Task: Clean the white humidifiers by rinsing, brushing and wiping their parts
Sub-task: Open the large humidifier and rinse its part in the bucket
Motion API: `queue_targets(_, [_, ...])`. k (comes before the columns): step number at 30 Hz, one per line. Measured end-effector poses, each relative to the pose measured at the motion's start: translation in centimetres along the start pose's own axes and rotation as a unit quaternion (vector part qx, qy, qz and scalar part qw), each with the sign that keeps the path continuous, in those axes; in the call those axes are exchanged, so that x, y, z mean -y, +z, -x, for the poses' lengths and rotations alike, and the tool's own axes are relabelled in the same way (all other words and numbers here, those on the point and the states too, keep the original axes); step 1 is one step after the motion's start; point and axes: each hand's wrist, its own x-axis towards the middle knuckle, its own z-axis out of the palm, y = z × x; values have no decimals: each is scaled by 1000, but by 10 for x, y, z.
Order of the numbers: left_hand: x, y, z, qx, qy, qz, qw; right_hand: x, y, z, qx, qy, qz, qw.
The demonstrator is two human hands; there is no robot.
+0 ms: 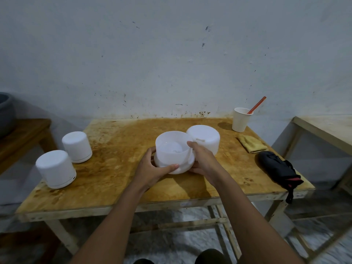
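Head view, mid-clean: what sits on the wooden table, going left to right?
In order: near white cylindrical humidifier → farther white cylindrical humidifier → open translucent white tank on its base, gripped by left hand and right hand → white domed cover → white paper cup → black fabric pouch.

Black pouch [278, 168] on stained wooden table [118, 134]; perhaps a grey basin [6, 113] far left.
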Motion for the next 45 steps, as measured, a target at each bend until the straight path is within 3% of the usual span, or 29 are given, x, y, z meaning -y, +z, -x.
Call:
queue_targets(6, [-4,1,4,23,4,-8,1000,0,-6,12,-2,0,-24,1000])
queue_targets(13, [-12,14,15,40,-19,-151,988,0,-28,30,-69,-26,-22,997])
queue_targets(20, [-39,43,46,100,25,-283,954,-2,-65,60,-109,-47,-3,993])
queue_targets(24, [-43,56,51,118,-16,-277,954,-6,-88,83,-133,-38,-21,990])
queue_targets(26, [-45,62,57,132,-7,-321,938,-8,-101,97,-145,-31,-38,988])
queue_targets(28, [-48,64,63,130,26,-378,916,-14,-114,109,-161,-26,-47,986])
queue_targets(31, [-57,66,72,119,36,-392,911,-23,-130,127,-175,-35,-54,982])
queue_targets(33, [-63,74,80,122,54,-349,928,-31,-143,143,-189,-39,-57,980])
queue_targets(37, [-90,106,110,169,34,-53,984,-50,-163,171,-210,-34,-58,975])
queue_targets(40, [-102,136,134,228,-50,66,970,-67,-177,189,-223,-28,-60,972])
queue_targets(45, [-91,184,163,260,-111,116,952,-105,-204,214,-276,-15,-61,959])
